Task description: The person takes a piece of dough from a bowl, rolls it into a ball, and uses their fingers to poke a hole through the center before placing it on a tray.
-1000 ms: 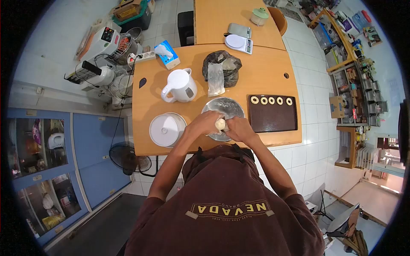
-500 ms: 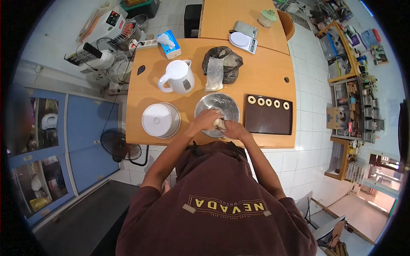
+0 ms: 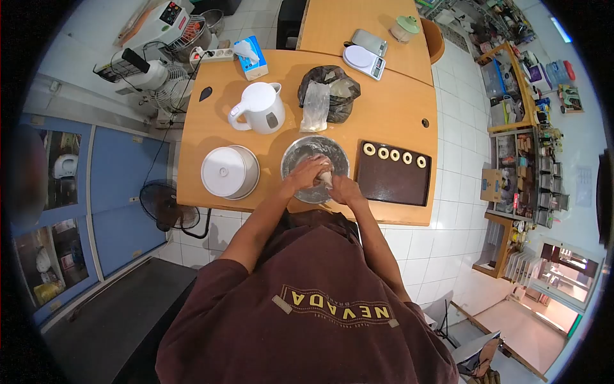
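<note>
A metal mixing bowl [image 3: 342,152] stands near the table's front edge, its inner wall smeared with white residue. Over it, my left hand [image 3: 308,171] closes around a pale lump of dough [image 3: 327,178]. My right hand [image 3: 344,190] grips the same dough from the right, its fingers curled and partly hidden. To the right of the bowl lies a dark baking tray [image 3: 393,181] with several ring-shaped dough pieces [image 3: 395,155] lined up along its far side.
Left of the bowl stand a white lidded tub [image 3: 224,171] and a white electric kettle [image 3: 261,109]. Behind the bowl are a clear plastic bag [image 3: 315,105] and a black plastic bag [image 3: 342,105]. Farther back sit a tissue box [image 3: 251,59] and a kitchen scale [image 3: 364,61].
The whole view has shifted and tilted slightly. Both hands stay on the dough, with my left hand now covering more of its top.
</note>
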A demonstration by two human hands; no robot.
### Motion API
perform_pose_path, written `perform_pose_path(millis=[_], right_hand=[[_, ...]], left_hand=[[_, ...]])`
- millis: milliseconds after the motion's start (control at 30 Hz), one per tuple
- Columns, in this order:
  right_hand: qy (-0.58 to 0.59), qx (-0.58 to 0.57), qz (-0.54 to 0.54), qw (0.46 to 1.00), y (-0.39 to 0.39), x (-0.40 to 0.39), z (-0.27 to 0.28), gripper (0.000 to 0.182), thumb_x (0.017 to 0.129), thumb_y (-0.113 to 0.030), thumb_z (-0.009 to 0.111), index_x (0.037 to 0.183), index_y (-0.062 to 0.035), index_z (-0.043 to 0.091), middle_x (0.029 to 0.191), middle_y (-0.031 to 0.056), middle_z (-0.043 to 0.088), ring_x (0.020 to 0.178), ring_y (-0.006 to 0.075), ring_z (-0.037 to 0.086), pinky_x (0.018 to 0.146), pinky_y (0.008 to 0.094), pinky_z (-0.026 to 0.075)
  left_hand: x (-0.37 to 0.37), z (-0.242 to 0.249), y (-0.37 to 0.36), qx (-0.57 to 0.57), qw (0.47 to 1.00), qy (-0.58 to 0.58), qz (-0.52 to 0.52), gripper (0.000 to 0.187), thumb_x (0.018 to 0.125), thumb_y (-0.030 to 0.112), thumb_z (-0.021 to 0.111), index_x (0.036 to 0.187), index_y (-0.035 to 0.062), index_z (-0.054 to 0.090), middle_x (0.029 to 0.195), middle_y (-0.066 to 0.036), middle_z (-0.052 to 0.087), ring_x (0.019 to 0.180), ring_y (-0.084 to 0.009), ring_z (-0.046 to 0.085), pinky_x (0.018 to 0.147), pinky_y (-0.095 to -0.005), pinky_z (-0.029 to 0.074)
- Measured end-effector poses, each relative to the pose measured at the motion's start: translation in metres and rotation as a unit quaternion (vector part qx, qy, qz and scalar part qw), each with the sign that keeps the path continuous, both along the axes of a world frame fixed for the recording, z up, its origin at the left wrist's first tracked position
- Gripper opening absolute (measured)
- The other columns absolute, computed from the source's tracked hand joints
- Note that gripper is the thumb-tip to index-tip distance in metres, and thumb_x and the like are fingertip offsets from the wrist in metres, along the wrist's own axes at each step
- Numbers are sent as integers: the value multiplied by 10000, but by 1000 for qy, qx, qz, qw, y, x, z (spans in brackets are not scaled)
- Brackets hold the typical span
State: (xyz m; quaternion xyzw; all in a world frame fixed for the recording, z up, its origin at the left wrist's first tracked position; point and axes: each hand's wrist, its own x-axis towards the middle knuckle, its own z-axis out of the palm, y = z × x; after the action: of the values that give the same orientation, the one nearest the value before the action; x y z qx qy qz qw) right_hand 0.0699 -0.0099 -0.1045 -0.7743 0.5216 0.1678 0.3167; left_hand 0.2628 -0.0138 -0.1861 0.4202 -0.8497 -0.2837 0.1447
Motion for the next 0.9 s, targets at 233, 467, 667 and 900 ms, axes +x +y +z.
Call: perform_pose_path(millis=[233,467,667,900], right_hand=[[-12,25,-17,999,0,2,2,445,939,-361,622,1128,38,679,1093,320,703,1084,482,674,951,543,538],[-197,63,-163,965,18,-4,18,381,969,-302,659,1113,50,681,1062,274,722,1009,409,711,908,468,531],[-351,79,-219,907,30,-23,43,394,990,-302,692,1223,14,662,996,178,724,929,240,685,864,382,528],[-387,36,-231,892,29,-9,49,476,1033,-285,658,1411,-8,575,1114,115,679,935,169,583,880,352,492]], left_hand=[[4,-47,1,-17,997,66,24,694,761,204,825,1419,183,603,1461,-117,538,1409,-361,453,1152,-477,413],[14,-66,-3,46,994,-38,88,600,848,237,756,1419,141,598,1479,-154,548,1452,-363,419,1207,-481,348],[29,-53,-15,108,969,-179,130,724,867,282,738,1527,148,472,1561,-165,459,1496,-352,358,1257,-467,270],[36,-64,-4,64,990,-52,116,821,775,249,813,1510,128,467,1582,-172,402,1481,-393,349,1247,-504,277]])
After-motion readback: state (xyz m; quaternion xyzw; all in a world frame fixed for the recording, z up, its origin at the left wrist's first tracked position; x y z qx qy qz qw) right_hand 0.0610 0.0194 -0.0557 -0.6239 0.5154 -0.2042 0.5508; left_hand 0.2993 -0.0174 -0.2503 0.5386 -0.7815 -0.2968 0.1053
